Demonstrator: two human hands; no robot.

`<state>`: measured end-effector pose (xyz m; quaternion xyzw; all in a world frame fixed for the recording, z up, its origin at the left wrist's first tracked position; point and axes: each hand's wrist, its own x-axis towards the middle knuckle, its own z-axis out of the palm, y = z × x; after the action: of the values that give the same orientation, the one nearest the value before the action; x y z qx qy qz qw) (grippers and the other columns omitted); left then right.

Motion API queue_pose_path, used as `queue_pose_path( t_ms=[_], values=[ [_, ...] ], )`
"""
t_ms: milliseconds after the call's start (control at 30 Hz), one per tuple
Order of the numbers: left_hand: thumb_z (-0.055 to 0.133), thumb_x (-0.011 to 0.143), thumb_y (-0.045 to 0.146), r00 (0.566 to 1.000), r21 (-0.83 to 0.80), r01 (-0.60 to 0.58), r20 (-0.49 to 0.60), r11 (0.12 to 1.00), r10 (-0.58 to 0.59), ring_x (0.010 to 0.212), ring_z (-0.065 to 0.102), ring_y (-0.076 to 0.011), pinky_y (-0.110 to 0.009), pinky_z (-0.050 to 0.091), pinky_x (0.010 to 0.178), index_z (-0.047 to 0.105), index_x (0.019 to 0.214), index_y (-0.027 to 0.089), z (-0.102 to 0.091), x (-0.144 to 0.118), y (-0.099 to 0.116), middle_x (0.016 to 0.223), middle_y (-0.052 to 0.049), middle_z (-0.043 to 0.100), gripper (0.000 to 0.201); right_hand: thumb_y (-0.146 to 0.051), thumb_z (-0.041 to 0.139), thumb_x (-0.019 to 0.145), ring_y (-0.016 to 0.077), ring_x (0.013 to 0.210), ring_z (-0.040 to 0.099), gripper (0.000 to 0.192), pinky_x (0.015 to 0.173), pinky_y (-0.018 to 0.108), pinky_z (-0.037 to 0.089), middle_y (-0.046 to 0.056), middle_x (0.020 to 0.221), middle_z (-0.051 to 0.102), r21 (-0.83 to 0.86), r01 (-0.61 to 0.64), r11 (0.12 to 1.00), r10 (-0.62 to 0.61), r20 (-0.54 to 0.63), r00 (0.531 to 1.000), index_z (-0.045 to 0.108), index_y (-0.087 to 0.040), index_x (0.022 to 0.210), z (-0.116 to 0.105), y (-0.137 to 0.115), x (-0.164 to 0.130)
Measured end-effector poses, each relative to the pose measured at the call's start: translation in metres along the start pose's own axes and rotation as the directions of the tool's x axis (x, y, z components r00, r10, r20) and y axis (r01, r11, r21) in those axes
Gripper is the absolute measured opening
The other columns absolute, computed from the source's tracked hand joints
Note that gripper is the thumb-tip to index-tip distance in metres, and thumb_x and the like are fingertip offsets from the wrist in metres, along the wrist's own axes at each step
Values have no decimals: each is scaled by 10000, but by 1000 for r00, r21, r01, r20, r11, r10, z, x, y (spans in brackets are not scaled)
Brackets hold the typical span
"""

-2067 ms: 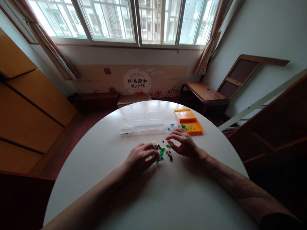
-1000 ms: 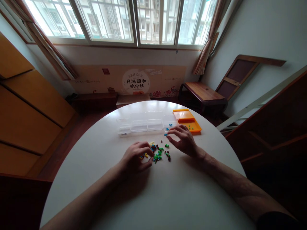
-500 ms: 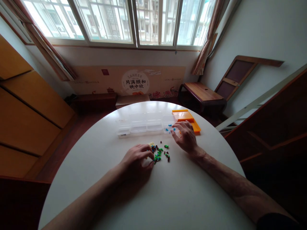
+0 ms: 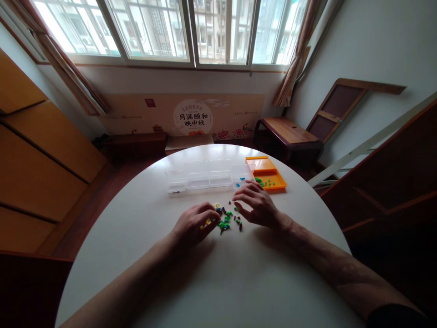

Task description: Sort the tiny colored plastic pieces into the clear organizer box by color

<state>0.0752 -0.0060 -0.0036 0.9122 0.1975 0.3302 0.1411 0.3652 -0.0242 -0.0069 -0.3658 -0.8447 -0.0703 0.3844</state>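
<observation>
A loose pile of small green, brown, blue and yellow pieces (image 4: 225,223), like tiny building bricks, lies on the white table. At the pile's left edge is my left hand (image 4: 196,222), its thumb and fingertips drawn together; anything between them is too small to make out. My right hand (image 4: 256,205) hovers over the pile's right side, fingers apart and holding nothing visible. Just beyond it, a few blue pieces (image 4: 240,182) lie in the right end of a clear plastic compartment box (image 4: 198,182). Green pieces (image 4: 261,182) lie in an orange tray (image 4: 280,182).
The round white table (image 4: 136,273) has its far edge just past the box and tray. Behind it stand a wooden bench (image 4: 287,130) and a printed cardboard panel (image 4: 136,114) below the window. Orange-brown cabinets (image 4: 44,159) are at left.
My right hand has moved left and nearer from the box and tray to the pile, uncovering green pieces in the tray. My left hand's fingertips have lifted slightly at the pile.
</observation>
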Motion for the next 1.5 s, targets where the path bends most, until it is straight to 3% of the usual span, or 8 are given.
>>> queue_pose_path(
  t_ms=[300,533,767,900,1000,1200,1367,1500],
  values=[
    [705,1066,308,996,-260,84,11,962,-84,819,727,-145,-246,598,742,776,1017,179,4,3,-2,995,-88,731,155,-328,726,1054,181,926,711,93,1154,430,539,-17,1023,818,21,333,943,-334,81,939,733,-292,1139,1,-13,3],
    [698,1067,293,997,-251,75,25,965,-72,824,729,-151,-256,602,764,770,1003,170,3,3,0,983,-92,730,157,-301,651,1110,160,802,661,116,823,343,553,21,974,794,20,389,921,-387,148,910,751,-242,1112,-3,-18,9],
    [715,1056,254,998,-247,55,-4,968,-57,850,741,-152,-256,606,766,792,1031,181,3,3,-1,997,-91,739,109,-258,679,1088,147,779,641,120,839,342,530,8,951,775,67,404,912,-409,114,905,737,-239,1192,-1,-18,8],
    [694,1066,232,996,-245,64,-50,967,-79,864,751,-152,-270,620,795,816,1127,204,4,1,-5,1026,-92,749,139,-246,681,1074,171,786,659,101,855,366,533,2,930,795,31,294,955,-295,67,953,747,-263,1149,1,-8,2],
    [693,1060,239,988,-197,112,-79,974,-129,825,729,-141,-262,612,769,816,1110,204,2,1,-6,1021,-85,745,137,-240,695,1056,193,816,679,78,863,379,524,7,901,795,-37,25,999,-28,-83,996,760,-261,1019,0,7,-3],
    [664,1063,275,982,-79,175,-62,981,-180,864,737,-154,-271,609,784,801,1107,221,-1,-2,-7,1036,-71,749,154,-301,664,1064,215,790,669,151,899,396,491,16,813,746,-127,-344,930,314,-206,927,778,-233,992,-1,38,-6],
    [684,1035,269,987,97,157,-53,983,-152,850,724,-163,-275,579,767,802,1059,244,-3,-6,-11,1037,-57,763,124,-330,687,1044,238,843,681,177,931,408,485,26,875,753,-160,-391,906,366,-168,915,748,-212,1161,3,39,-7],
    [681,1020,246,989,141,146,-43,979,-142,839,719,-164,-275,574,770,801,1049,246,-5,-7,-14,1023,-53,758,124,-264,646,1043,243,924,684,102,943,406,513,37,917,754,-50,-235,971,231,-68,970,725,-227,1097,0,26,-5]
  ],
)
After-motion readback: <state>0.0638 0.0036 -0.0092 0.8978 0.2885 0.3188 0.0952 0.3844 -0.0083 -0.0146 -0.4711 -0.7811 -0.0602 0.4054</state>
